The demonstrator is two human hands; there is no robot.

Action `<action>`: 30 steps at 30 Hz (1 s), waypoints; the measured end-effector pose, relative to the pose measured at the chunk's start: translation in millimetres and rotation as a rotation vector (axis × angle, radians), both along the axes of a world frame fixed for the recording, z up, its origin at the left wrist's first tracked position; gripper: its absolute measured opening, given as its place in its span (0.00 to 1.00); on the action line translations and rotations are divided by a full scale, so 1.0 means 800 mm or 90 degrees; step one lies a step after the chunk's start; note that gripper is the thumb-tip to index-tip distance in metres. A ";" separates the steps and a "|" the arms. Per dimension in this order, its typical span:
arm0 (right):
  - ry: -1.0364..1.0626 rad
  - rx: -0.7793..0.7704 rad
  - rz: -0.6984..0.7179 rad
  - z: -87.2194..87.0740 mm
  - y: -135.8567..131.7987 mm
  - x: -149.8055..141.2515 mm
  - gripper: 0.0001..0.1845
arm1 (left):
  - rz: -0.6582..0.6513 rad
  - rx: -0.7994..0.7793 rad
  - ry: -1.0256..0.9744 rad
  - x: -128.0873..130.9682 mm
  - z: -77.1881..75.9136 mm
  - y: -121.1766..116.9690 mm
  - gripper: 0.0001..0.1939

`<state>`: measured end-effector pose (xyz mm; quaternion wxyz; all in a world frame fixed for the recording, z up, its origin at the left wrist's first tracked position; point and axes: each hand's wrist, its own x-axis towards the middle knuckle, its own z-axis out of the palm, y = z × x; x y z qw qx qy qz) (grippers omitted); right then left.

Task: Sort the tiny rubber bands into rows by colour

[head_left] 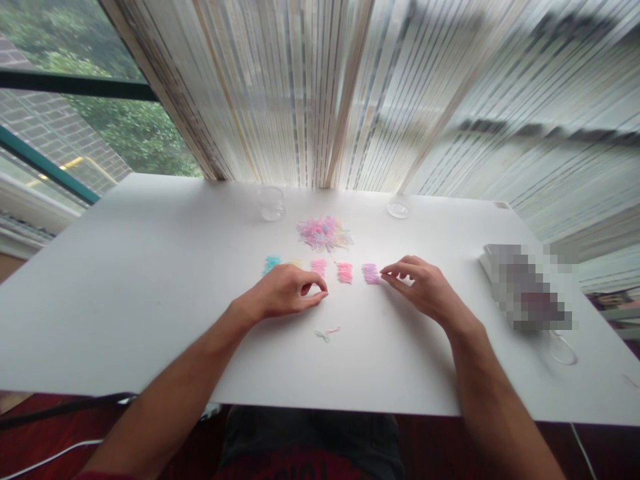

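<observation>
Soft daylight, faint shadows, stretched blurry edges

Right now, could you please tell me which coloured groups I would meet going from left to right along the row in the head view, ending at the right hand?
Blue group, pale yellow group (partly hidden), light pink group, coral-pink group, purple group, right hand.

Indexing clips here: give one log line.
left hand: near light pink pieces | right hand: beside purple pieces | mixed pile: beyond both
</observation>
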<state>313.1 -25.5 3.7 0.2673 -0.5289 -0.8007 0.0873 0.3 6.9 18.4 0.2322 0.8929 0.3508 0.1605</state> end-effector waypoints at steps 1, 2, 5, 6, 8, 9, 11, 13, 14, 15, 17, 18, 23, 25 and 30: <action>0.004 0.004 -0.005 0.000 0.000 0.000 0.10 | 0.002 0.004 -0.003 0.000 0.000 0.000 0.09; 0.009 0.007 -0.011 0.001 0.000 0.000 0.10 | 0.004 0.007 -0.007 0.000 0.000 0.000 0.09; 0.031 0.022 -0.024 0.005 0.000 -0.006 0.08 | 0.004 0.007 -0.017 -0.001 -0.001 0.000 0.09; 0.041 0.029 -0.023 0.006 -0.001 -0.009 0.08 | 0.005 0.004 -0.018 -0.001 0.000 0.000 0.09; 0.067 0.048 -0.014 0.008 -0.002 -0.017 0.08 | 0.005 -0.010 -0.017 -0.002 0.000 0.001 0.09; 0.083 0.054 -0.006 0.008 -0.002 -0.022 0.08 | 0.006 -0.021 -0.016 -0.002 0.001 0.002 0.09; 0.115 0.067 0.007 0.007 -0.003 -0.033 0.09 | 0.010 -0.045 -0.007 -0.002 0.004 0.004 0.10; 0.142 0.068 0.024 0.006 -0.004 -0.043 0.10 | 0.011 -0.066 0.010 -0.003 0.011 0.006 0.11; 0.155 0.069 0.029 0.007 -0.004 -0.048 0.09 | 0.009 -0.074 0.022 -0.004 0.016 0.005 0.10; 0.164 0.060 0.037 0.009 -0.004 -0.053 0.09 | 0.004 -0.083 0.037 -0.005 0.022 0.003 0.10; 0.158 0.009 0.073 0.015 -0.008 -0.063 0.09 | -0.010 -0.105 0.070 -0.007 0.032 -0.006 0.10; 0.131 -0.040 0.105 0.019 -0.011 -0.068 0.08 | -0.017 -0.117 0.085 -0.009 0.035 -0.013 0.10; 0.023 -0.192 0.160 0.026 -0.051 -0.095 0.06 | 0.009 -0.110 0.072 -0.015 0.030 -0.060 0.09; 0.053 -0.189 0.142 0.018 -0.073 -0.107 0.08 | 0.041 -0.105 0.054 -0.014 0.020 -0.076 0.10; 0.176 -0.107 0.034 -0.016 -0.111 -0.131 0.07 | 0.082 -0.070 0.000 -0.009 -0.004 -0.097 0.06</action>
